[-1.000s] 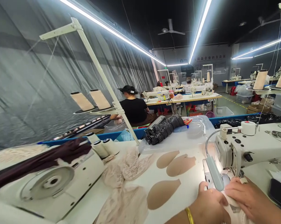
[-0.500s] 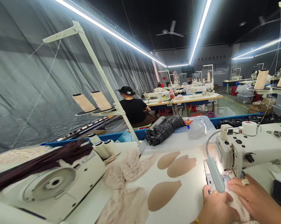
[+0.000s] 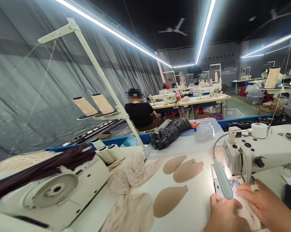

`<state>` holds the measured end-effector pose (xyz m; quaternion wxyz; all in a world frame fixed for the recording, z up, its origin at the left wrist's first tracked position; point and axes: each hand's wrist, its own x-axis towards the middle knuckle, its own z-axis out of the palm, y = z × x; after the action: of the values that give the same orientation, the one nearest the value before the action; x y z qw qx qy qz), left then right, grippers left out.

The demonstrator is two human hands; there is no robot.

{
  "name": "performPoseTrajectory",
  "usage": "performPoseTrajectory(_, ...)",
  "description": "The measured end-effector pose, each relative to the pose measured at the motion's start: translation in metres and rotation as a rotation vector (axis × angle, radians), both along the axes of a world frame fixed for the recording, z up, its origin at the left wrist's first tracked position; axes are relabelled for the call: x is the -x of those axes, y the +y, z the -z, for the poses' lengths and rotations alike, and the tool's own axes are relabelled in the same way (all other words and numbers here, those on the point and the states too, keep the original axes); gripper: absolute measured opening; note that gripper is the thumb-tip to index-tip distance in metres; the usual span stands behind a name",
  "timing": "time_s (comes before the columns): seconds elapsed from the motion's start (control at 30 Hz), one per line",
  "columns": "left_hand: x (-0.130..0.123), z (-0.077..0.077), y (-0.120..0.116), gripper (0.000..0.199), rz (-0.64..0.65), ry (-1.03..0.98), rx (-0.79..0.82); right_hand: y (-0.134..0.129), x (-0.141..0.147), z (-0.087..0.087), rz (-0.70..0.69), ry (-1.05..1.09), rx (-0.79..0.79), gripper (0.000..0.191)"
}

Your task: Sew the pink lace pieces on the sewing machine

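Observation:
At the lower right, a white sewing machine (image 3: 268, 151) stands with its needle area lit by a small grey lamp (image 3: 223, 180) on a bendable neck. My left hand (image 3: 226, 214) is just in front of the lamp, fingers curled onto a strip of pale lace fabric (image 3: 253, 216). The lamp covers part of those fingertips. On the other side of the strip, my right hand (image 3: 263, 198) has its fingers together, pressing the lace close to the presser foot. A pale ring-like band (image 3: 255, 187) sits on one right finger. The stitching point is hidden.
Left of my hands lie several beige cup-shaped pieces (image 3: 171, 201) and crumpled lace (image 3: 133, 209). Behind them are a clear plastic lid (image 3: 205, 135) and a black plastic bundle (image 3: 171, 133). A second machine (image 3: 87, 193) and a thread stand (image 3: 99, 71) are at left; a person (image 3: 139, 112) sits beyond.
My right hand has shifted very slightly, and the lace with it. The view has tilted a little. Otherwise the hands remain at the machine.

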<state>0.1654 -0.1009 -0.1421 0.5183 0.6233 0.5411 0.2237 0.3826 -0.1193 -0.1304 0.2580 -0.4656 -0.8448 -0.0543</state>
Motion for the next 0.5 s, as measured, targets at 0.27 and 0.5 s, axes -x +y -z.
performPoseTrajectory(0.27, 0.018, -0.054, 0.005, 0.033, 0.227, -0.093, -0.117, 0.000, 0.001, -0.009, 0.005, -0.082, 0.036, 0.048)
performPoseTrajectory(0.5, 0.044, -0.074, 0.020, 0.018, 0.501, -0.196, -0.526, 0.000, -0.001, -0.006, 0.001, -0.059, 0.040, 0.045)
